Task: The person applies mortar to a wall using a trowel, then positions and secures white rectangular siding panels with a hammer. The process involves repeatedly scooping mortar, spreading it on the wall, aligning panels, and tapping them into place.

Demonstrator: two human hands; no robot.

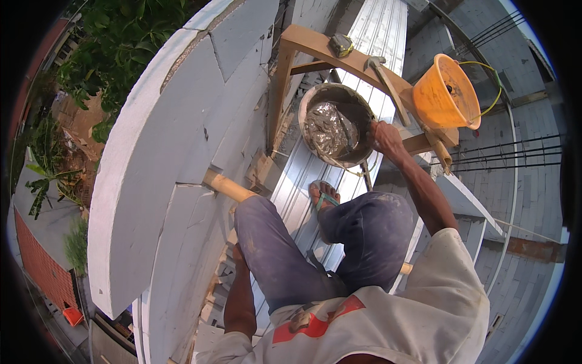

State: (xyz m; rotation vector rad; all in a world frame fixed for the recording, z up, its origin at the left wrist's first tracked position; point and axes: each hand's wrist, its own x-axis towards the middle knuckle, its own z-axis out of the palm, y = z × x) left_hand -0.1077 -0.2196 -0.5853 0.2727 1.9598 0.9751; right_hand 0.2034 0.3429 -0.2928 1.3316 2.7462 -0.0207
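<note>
A round dark bucket (pixel 307 115) stands on the ribbed metal planks, with wet grey mortar (pixel 327 127) inside. My right hand (pixel 386 138) is closed at the bucket's right rim. Whether it grips the rim or a tool handle there, I cannot make out. My left forearm (pixel 240 303) hangs beside my left thigh, close to the block wall (pixel 170 139); the fingers are hidden by the leg. Beyond the bucket, a wooden trestle (pixel 309 41) carries a tape measure (pixel 341 45) and a hammer (pixel 386 85). An orange bucket (pixel 433 97) sits at its right end.
My sandalled foot (pixel 325 195) rests on the metal planks (pixel 291 197) below the bucket. A wooden pole (pixel 227 186) juts from the wall by my left knee. Thin dark rods (pixel 515 155) stretch across the right side. Far below on the left are trees (pixel 115 42) and roofs.
</note>
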